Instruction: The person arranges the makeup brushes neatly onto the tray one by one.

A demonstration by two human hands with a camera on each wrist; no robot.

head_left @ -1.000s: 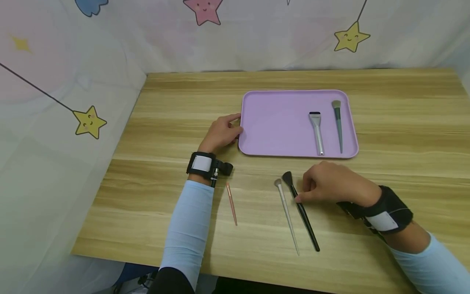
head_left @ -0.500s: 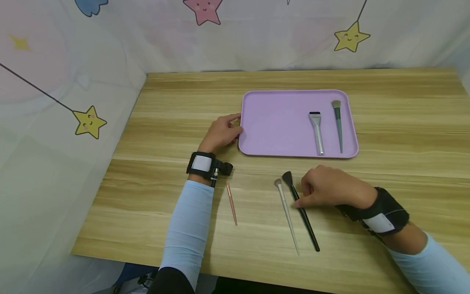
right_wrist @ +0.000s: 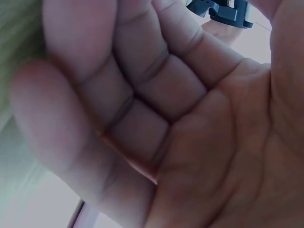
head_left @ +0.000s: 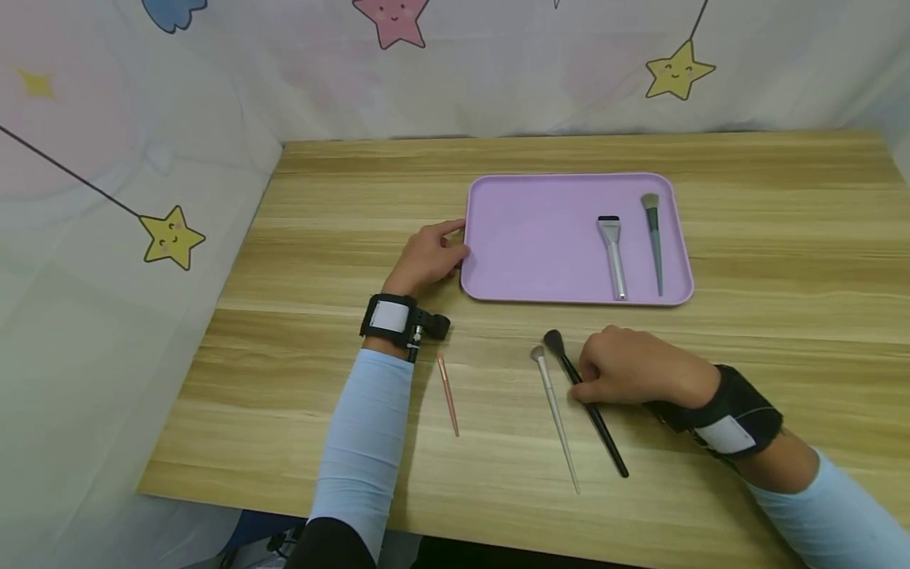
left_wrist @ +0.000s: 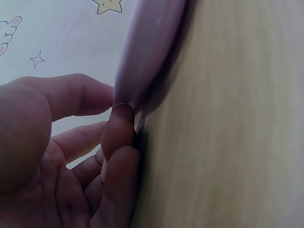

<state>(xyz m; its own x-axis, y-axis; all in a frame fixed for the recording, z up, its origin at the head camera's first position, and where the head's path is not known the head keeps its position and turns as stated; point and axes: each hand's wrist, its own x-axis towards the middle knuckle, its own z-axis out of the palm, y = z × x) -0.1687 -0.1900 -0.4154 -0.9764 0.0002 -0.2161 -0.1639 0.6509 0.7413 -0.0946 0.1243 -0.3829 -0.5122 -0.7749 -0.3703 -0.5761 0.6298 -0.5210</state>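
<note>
At the tray's left edge, my left hand [head_left: 429, 254] grips the rim of a lilac tray [head_left: 533, 237]; the left wrist view shows the thumb above and curled fingers under the tray edge [left_wrist: 147, 52]. My right hand [head_left: 643, 367] pinches a black makeup brush [head_left: 607, 435] by the middle of its handle, with its dark bristle head pointing to the back. The pinched spot is hidden behind the fingers, and the right wrist view shows only the curled fingers and palm [right_wrist: 190, 123]. Just left of it lies a slim makeup brush [head_left: 558, 419] with a pale handle.
Inside the tray at the right lie a flat silver makeup brush [head_left: 614, 261] and a green-handled makeup brush [head_left: 654, 245]. A small rose-gold brush [head_left: 448, 395] lies on the wooden table [head_left: 320, 395] by the left forearm. A printed curtain [head_left: 533, 79] hangs behind the table.
My right hand has come slightly down toward the near side and taken hold of the black makeup brush, whose handle end has swung a little to the right. The left hand stays at the tray.
</note>
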